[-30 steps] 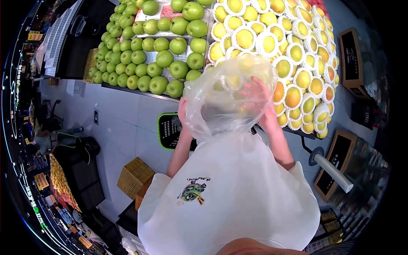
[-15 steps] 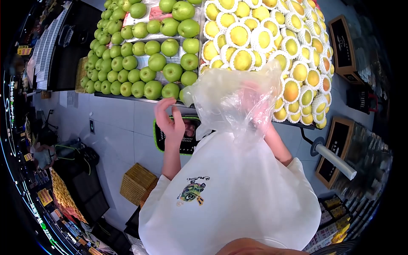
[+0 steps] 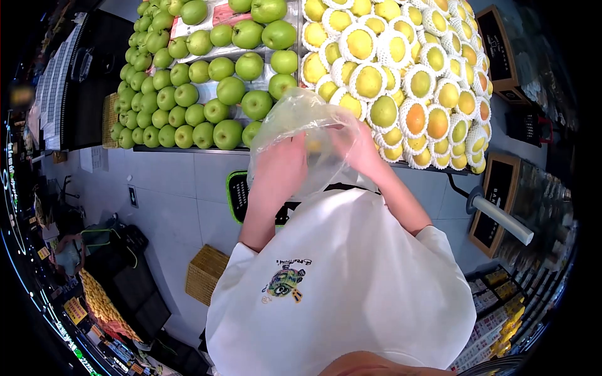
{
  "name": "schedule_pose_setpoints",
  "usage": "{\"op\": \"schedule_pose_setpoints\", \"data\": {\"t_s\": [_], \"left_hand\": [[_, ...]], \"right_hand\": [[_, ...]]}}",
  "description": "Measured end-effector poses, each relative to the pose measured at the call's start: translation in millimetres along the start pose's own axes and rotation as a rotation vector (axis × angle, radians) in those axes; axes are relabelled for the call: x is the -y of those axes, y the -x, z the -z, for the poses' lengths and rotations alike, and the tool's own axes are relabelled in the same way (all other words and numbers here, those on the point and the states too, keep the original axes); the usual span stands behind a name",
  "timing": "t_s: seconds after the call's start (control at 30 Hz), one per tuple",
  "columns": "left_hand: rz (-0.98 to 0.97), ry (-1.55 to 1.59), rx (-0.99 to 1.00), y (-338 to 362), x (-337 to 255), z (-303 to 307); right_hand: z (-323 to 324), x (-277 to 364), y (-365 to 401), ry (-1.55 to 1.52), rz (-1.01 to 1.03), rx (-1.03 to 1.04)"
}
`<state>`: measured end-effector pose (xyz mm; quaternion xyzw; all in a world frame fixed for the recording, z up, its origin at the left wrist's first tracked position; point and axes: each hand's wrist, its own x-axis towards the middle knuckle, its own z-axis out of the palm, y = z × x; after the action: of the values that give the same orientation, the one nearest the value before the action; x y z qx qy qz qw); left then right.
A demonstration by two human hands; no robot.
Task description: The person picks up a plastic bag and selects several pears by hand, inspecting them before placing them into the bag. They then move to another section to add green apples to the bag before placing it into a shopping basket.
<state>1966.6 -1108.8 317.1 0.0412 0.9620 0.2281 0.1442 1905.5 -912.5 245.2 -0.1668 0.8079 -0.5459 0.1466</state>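
Observation:
A clear plastic bag hangs in front of my chest, its mouth spread between my two hands. My left hand is closed on the bag's left side, partly behind the film. On the other side my right hand grips the bag, its fingertips blurred by the plastic. Behind the bag, green apples lie in rows at the left of the fruit stand. Yellow and orange round fruits in white foam nets are piled at the right. I see no fruit clearly inside the bag.
A black basket with a green rim is below my left forearm. A woven box stands on the floor at left. On the right, a white roll sticks out on a holder beside a wood-framed sign.
My left hand, raised with bent fingers and apart from the bag, has moved right and closed on it. The bag has shifted left and spread wider. My right hand has moved left with it.

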Motion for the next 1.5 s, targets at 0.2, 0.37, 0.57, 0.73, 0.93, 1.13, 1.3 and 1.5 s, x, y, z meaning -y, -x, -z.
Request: {"op": "schedule_pose_setpoints", "data": {"t_s": [0.2,0.37,0.57,0.73,0.93,1.13,1.3,1.5], "left_hand": [[-0.132,0.051,-0.168,-15,36,-79],[-0.284,0.209,-0.307,-9,42,-107],[-0.147,0.224,-0.298,-11,52,-90],[-0.161,0.188,-0.369,-17,51,-76],[0.188,0.668,-0.463,-24,64,-73],[0.210,0.203,-0.285,-36,61,-62],[-0.121,0.251,-0.117,-25,73,-88],[-0.338,0.085,-0.157,-4,48,-84]], "right_hand": [[6,-1,33,0.030,0.080,0.319],[4,1,46,-0.062,0.079,0.504],[32,41,47,0.062,0.055,0.270],[28,56,53,-0.328,0.291,0.271],[-8,19,50,-0.426,0.032,0.117],[-16,51,50,-0.618,0.191,0.424],[-53,29,34,0.223,0.467,0.180],[-32,5,15,0.448,0.445,0.003]]}}
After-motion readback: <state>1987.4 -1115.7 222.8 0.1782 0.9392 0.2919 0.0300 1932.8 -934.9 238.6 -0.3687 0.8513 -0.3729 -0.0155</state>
